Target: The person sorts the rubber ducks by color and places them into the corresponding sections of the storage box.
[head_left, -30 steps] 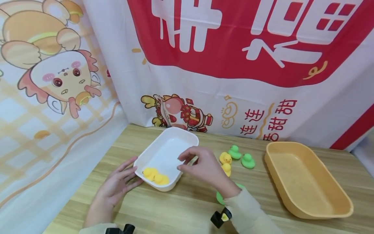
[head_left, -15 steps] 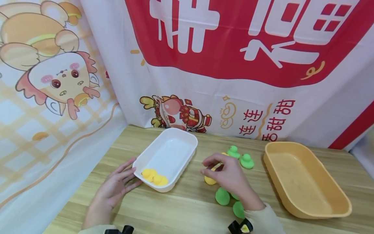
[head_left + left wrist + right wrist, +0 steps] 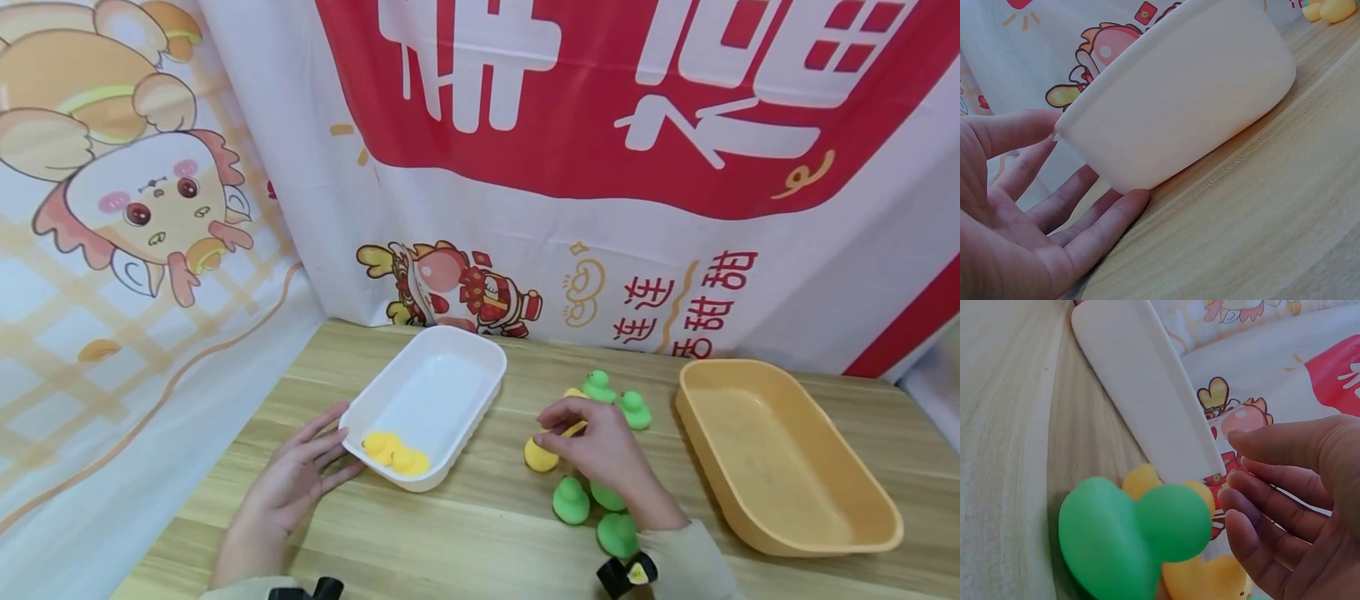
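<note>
In the head view my left hand (image 3: 303, 475) rests its extended fingers against the near left corner of the white plastic tub (image 3: 468, 417). The left wrist view has its fingertips touching the tub's rim and lower wall. Inside the tub, at the near end, sit two yellow toy ducks (image 3: 395, 452). My right hand (image 3: 600, 442) hovers by a loose yellow duck (image 3: 542, 456), partly covering it. In the right wrist view the thumb and slightly bent fingers are apart, with nothing between them. A green toy duck (image 3: 1110, 544) is close below that hand.
Several green ducks (image 3: 572, 502) stand around the right hand on the wooden table (image 3: 450, 550), two of them (image 3: 635, 410) farther back. Another yellow duck is mostly hidden behind the hand. To the right stands a yellow-orange tub (image 3: 787, 467). Printed cloth (image 3: 480, 200) hangs behind the table.
My right hand has moved rightward from over the white tub's right rim to the loose yellow ducks. The left hand stays at the tub's corner.
</note>
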Demonstrator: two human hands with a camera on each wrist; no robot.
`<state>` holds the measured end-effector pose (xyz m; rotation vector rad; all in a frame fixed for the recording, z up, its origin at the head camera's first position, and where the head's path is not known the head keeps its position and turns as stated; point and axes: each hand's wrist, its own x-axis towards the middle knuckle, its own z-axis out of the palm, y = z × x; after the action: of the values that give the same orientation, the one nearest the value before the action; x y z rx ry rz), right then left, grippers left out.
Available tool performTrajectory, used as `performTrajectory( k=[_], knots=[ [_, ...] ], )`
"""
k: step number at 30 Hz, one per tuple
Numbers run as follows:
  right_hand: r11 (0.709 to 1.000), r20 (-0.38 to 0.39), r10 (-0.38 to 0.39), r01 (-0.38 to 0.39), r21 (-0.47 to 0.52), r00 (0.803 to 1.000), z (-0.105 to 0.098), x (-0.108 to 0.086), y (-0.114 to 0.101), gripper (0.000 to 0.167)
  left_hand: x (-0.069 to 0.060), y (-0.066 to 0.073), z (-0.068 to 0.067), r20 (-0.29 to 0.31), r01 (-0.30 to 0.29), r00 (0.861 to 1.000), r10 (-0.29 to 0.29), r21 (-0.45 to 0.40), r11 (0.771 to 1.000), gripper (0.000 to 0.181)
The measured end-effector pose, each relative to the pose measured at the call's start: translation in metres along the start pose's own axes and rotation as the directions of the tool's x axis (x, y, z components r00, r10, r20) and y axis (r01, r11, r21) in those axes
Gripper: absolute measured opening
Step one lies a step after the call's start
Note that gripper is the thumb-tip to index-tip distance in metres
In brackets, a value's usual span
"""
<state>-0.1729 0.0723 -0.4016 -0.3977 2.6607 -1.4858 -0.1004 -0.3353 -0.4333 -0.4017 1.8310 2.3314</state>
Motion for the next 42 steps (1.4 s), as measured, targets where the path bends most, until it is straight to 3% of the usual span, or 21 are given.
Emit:
performTrajectory(
  k=[5,24,42],
  knots=[
    [0.999,-0.001,0.031,-0.031,-0.029,1.000,0.002,0.003,0.006,0.019,0.001,0.000,-0.001,-0.001,0.006,1.000,-0.006,-0.005,1.000,0.055],
    [0.989,-0.034,-0.024,0.019,-0.150,0.999,0.009,0.002,0.011,0.018,0.000,0.001,0.000,-0.009,0.006,1.000,-0.006,-0.007,1.000,0.055],
    [0.981,0.030,-0.066,0.071,-0.179,0.997,0.013,-0.003,0.011,0.026,0.000,0.001,0.002,-0.017,0.011,1.000,-0.011,0.008,1.000,0.059]
  ],
)
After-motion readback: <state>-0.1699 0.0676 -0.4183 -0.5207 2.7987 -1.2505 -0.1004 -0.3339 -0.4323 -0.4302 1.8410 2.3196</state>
